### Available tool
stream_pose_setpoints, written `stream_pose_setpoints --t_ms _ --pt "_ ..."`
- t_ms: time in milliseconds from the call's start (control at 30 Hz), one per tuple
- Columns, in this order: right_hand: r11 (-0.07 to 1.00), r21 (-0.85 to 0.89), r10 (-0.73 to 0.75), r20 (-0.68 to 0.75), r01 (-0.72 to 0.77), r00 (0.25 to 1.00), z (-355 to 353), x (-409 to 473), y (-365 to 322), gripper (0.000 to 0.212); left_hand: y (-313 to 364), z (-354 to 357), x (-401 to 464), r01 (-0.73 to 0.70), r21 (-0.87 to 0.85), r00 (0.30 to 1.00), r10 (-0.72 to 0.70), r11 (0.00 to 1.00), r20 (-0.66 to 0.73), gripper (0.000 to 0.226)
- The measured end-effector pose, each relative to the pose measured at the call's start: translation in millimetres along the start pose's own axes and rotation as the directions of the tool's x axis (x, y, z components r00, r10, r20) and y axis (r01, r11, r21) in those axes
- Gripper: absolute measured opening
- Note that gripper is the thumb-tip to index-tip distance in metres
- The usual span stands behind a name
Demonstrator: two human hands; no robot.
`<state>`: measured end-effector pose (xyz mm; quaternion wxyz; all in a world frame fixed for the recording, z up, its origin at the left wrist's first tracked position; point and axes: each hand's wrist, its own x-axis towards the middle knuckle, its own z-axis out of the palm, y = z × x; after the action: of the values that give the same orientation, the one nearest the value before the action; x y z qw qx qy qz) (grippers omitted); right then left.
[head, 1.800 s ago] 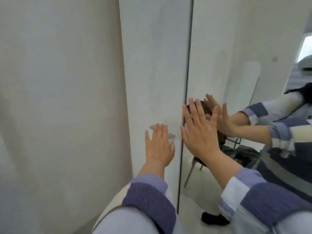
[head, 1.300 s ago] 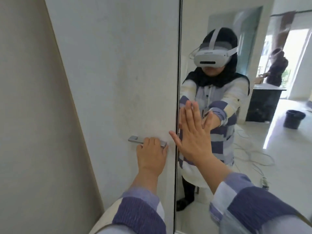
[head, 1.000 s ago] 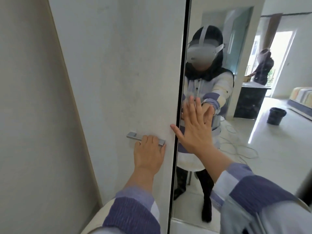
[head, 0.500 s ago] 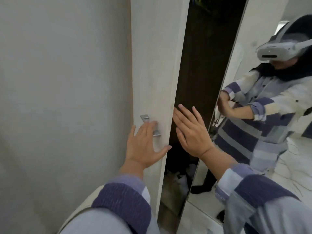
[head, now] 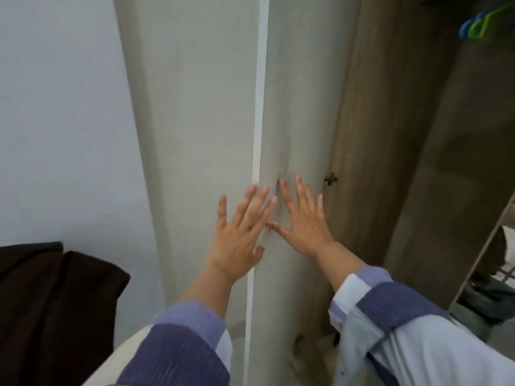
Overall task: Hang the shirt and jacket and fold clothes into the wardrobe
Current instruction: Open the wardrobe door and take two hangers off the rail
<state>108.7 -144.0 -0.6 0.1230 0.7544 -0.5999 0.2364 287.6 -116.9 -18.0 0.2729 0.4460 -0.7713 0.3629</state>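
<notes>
Meanwhile, the wardrobe door (head: 295, 107) was pressed by both flat, open hands, left hand (head: 239, 232) at its edge and right hand (head: 303, 221) beside it, hangers (head: 479, 26) inside; swinging it fully aside was judged best.

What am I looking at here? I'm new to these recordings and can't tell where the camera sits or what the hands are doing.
There is no machine here: a person wears a wide-angle camera on the head, so the picture looks forward and down along their own arms. The left hand and the right hand lie with fingers spread flat against a pale wardrobe door that stands swung open. Neither hand holds anything. To the right is the brown wardrobe interior, with blue and green hangers at the top. A mirror shows at the far right, and a dark garment lies at the lower left.
</notes>
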Motion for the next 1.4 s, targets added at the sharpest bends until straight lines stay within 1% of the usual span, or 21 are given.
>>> stream_pose_setpoints --t_ms 67,167,233,300,367,500,600,700,900,1067,1200,1300,1333,1400 --pt "0.999 0.016 -0.033 0.006 0.033 0.999 9.4 21.8 -12.8 0.087 -14.3 2.3 6.7 0.074 0.125 0.994 -0.083 0.989 0.068 0.123" --pt "0.997 -0.037 -0.067 -0.016 0.067 0.998 24.7 54.1 -23.7 0.091 -38.4 16.0 15.8 0.146 0.282 0.973 -0.189 0.948 0.132 0.125" --pt "0.992 -0.103 -0.075 -0.055 0.069 0.996 37.8 74.9 -22.9 0.094 -55.5 31.0 21.0 0.17 0.336 0.964 -0.227 0.926 0.136 0.125" --pt "0.981 -0.177 -0.095 -0.115 0.074 0.989 51.9 94.7 -20.5 0.098 -72.6 47.8 27.8 0.18 0.355 0.96 -0.242 0.917 0.139 0.122" --pt "0.969 -0.231 -0.131 -0.174 0.089 0.976 65.2 114.1 -19.4 0.103 -88.4 64.3 37.8 0.186 0.342 0.958 -0.247 0.921 0.145 0.119" --pt "0.958 -0.26 -0.177 -0.187 0.125 0.966 82.6 155.3 -16.5 0.105 -111.4 100.2 63.9 0.149 0.323 0.964 -0.21 0.935 0.164 0.114" --pt "0.953 -0.287 -0.157 -0.207 0.093 0.966 94.7 182.3 -11.9 0.11 -126.5 126.4 83.6 0.13 0.297 0.969 -0.185 0.946 0.165 0.117" --pt "0.944 -0.324 -0.138 -0.222 0.061 0.965 105.0 202.6 -4.4 0.114 -140.8 151.3 99.5 0.156 0.279 0.961 -0.211 0.947 0.179 0.122" --pt "0.891 -0.45 -0.164 -0.197 0.06 0.967 123.1 236.0 14.6 0.106 -160.7 196.9 130.8 0.116 0.246 0.942 -0.185 0.962 0.279 0.121" --pt "0.897 -0.437 -0.174 -0.205 0.069 0.963 132.2 243.7 22.6 0.109 -170.4 216.1 136.1 0.101 0.179 0.948 -0.149 0.979 0.281 0.131" --pt "0.907 -0.417 -0.152 -0.187 0.062 0.971 130.6 241.8 18.1 0.11 -169.9 213.9 135.3 0.093 0.157 0.951 -0.134 0.983 0.28 0.133" --pt "0.919 -0.39 -0.138 -0.183 0.057 0.973 125.9 237.4 13.8 0.104 -165.0 209.5 132.8 0.101 0.12 0.951 -0.131 0.988 0.279 0.125" --pt "0.923 -0.377 -0.154 -0.193 0.072 0.969 123.7 235.3 13.9 0.097 -161.8 207.0 132.0 0.115 0.086 0.956 -0.134 0.99 0.262 0.118" --pt "0.93 -0.35 -0.202 -0.22 0.116 0.954 115.4 230.2 19.2 0.085 -154.3 199.1 136.2 0.149 0.0 0.974 -0.146 0.989 0.175 0.099"
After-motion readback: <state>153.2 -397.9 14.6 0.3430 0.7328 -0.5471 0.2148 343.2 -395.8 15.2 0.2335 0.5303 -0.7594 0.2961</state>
